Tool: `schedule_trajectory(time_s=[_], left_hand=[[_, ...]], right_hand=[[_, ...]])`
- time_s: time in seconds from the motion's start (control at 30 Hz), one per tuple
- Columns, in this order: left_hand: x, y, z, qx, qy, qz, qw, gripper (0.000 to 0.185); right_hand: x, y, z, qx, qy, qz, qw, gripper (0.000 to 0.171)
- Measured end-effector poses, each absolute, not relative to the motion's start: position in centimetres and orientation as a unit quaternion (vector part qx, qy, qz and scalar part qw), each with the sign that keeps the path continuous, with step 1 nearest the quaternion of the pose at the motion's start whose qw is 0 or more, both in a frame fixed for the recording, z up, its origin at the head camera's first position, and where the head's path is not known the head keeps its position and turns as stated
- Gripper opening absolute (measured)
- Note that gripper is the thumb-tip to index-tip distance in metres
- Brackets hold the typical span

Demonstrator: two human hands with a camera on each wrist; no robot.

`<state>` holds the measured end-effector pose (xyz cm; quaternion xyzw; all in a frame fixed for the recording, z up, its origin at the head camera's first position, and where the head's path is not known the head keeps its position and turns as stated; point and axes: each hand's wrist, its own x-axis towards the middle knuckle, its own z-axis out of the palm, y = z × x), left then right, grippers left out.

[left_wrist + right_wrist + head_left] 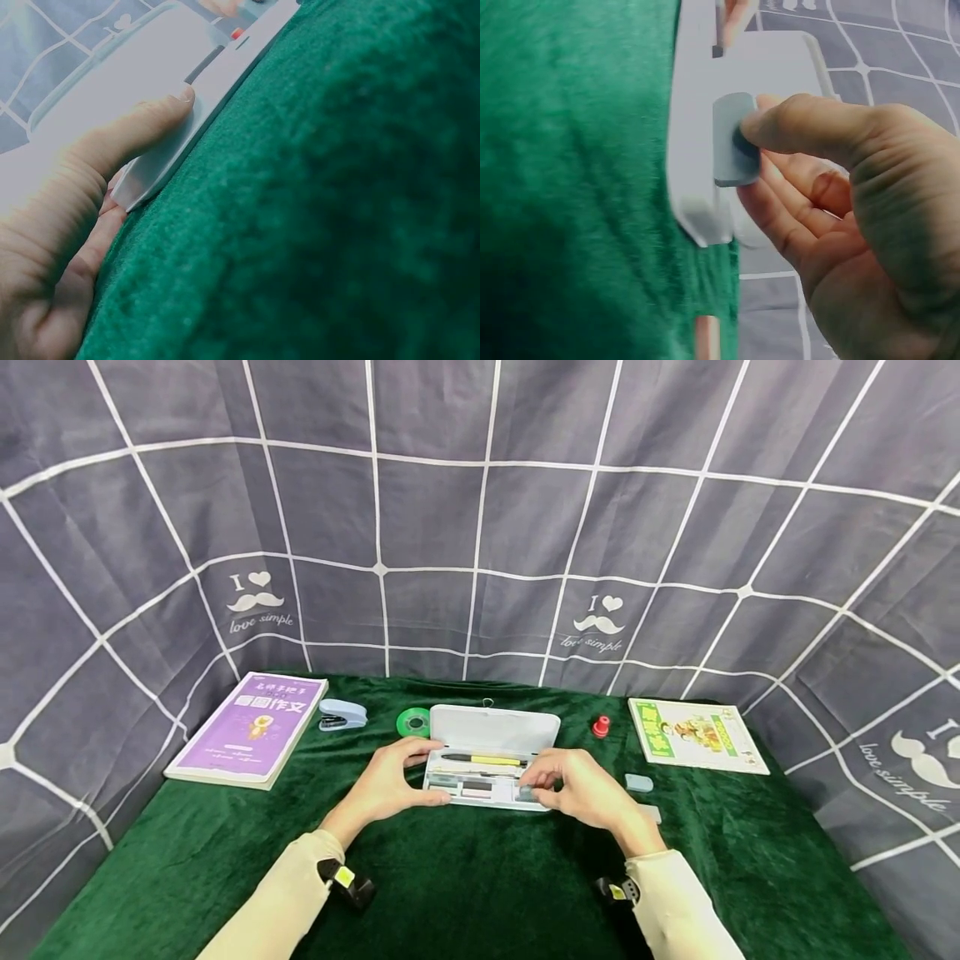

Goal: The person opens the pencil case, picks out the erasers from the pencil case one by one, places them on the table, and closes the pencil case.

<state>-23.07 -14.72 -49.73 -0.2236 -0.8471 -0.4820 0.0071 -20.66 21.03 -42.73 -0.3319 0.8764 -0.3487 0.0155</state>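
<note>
At the left edge of the green cloth (465, 877) lies a purple book (250, 728), with a pale blue stapler (342, 714) to its right and a green tape roll (413, 722) next to that. Centre frame, the white pencil case (491, 758) sits open, lid tipped back, a yellow pen (486, 760) lying across the tray. The left hand (390, 781) grips the case's left end, thumb curled over the rim and fingers tucked beneath the corner. The right hand (579, 785) pinches a small grey eraser (731, 140) between thumb and fingertips, held right at the case's right end, just over the tray edge. Further right are a red cap-like piece (601, 726), another grey eraser (639, 782) on the cloth, and a picture book (695, 734). The pinch looks shallow, so the eraser could slip and fall outside the tray; and if the left grip loosens, the light case may slide on the plush cloth.
</note>
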Motion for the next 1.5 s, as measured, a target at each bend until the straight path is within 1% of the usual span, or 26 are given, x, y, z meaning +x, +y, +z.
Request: schedule_trajectory(time_s=[0.1,0.23,0.43,0.53,0.67,0.9,0.97,1.2,1.37,1.5], left_hand=[[-23.0,-14.7,-49.8,-0.226,-0.846,-0.482,0.008,0.081],[-22.9,-14.8,-49.7,-0.227,-0.842,-0.489,0.007,0.081],[-22.8,-14.8,-49.5,-0.227,-0.841,-0.491,0.003,0.082],[-22.7,-14.9,-49.4,-0.228,-0.842,-0.489,0.004,0.082],[-22.7,-15.1,-49.3,-0.225,-0.842,-0.490,0.003,0.082],[-23.0,-14.9,-49.4,-0.226,-0.842,-0.489,0.004,0.081],[-22.9,-14.9,-49.4,-0.226,-0.843,-0.488,0.002,0.082],[-22.9,-14.8,-49.4,-0.221,-0.845,-0.487,0.000,0.083],[-22.9,-14.8,-49.4,-0.218,-0.845,-0.488,-0.004,0.083],[-22.9,-14.9,-49.4,-0.221,-0.843,-0.490,-0.001,0.082]], right_hand=[[-20.5,21.5,-41.8,-0.328,0.875,-0.356,-0.018,0.024],[-20.5,23.3,-40.4,-0.310,0.878,-0.361,-0.058,0.026],[-19.9,26.9,-39.2,-0.274,0.891,-0.352,-0.082,0.026],[-19.4,28.0,-39.6,-0.258,0.899,-0.346,-0.074,0.026],[-19.0,28.6,-41.1,-0.253,0.902,-0.345,-0.060,0.028],[-18.9,28.8,-43.9,-0.271,0.899,-0.336,-0.072,0.030],[-18.8,28.9,-44.3,-0.270,0.903,-0.329,-0.061,0.031],[-18.7,29.1,-44.4,-0.270,0.913,-0.307,0.004,0.028],[-18.6,29.1,-44.0,-0.274,0.912,-0.305,0.012,0.026],[-18.6,28.9,-43.7,-0.272,0.909,-0.315,0.004,0.021]])
